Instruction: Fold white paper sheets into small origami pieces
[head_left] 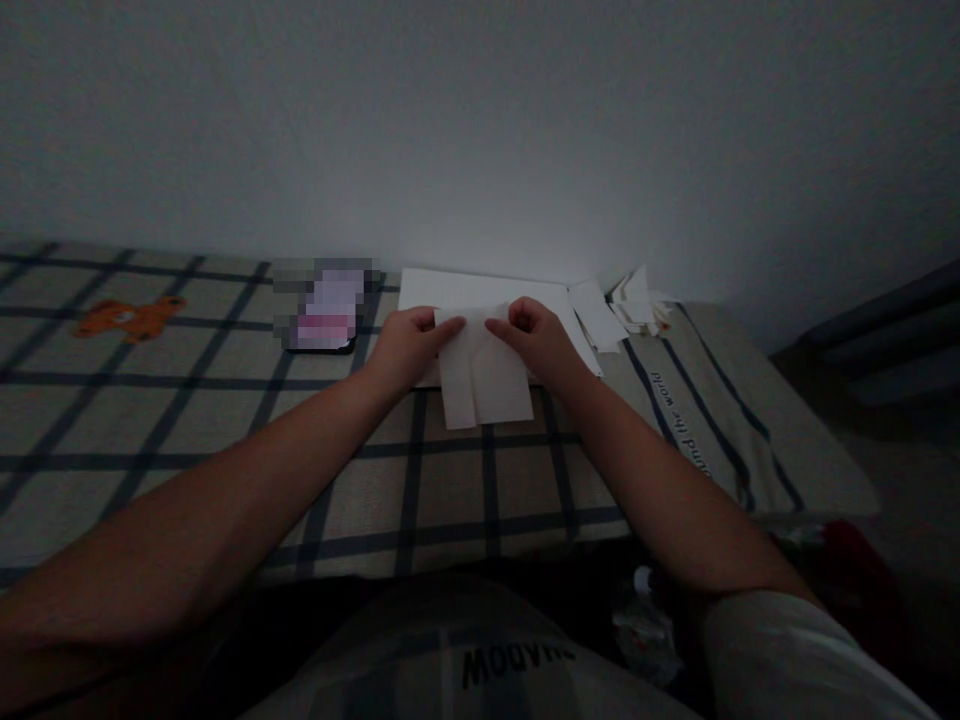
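Here, near the middle of the frame, a folded sheet of white paper (486,375) lies on a bed (225,420) covered in a beige cloth with a dark blue check. Both hands grip the paper's upper edge. The left hand (409,345) comes in from the lower left, its fingers curled and its thumb and fingertips pinched on the top left corner of the paper. The right hand (534,335) comes in from the lower right and pinches the top right part of the same edge, its fingers bent inward. The two hands sit close together, with only a small stretch of paper edge between them. A vertical crease runs down the paper left of its middle, and its lower edge lies flat on the cloth.

Behind the hands, a larger white sheet (480,292) lies flat against the foot of the pale wall (480,120). Right of it lies a loose pile of paper scraps (634,305). In the upper left of the bed area a phone (324,318) lies on the cloth, its screen blurred out. Further left an orange bear print (129,318) shows on the cloth. Along the right side of the bed runs a strip with dark printed lettering (679,420).
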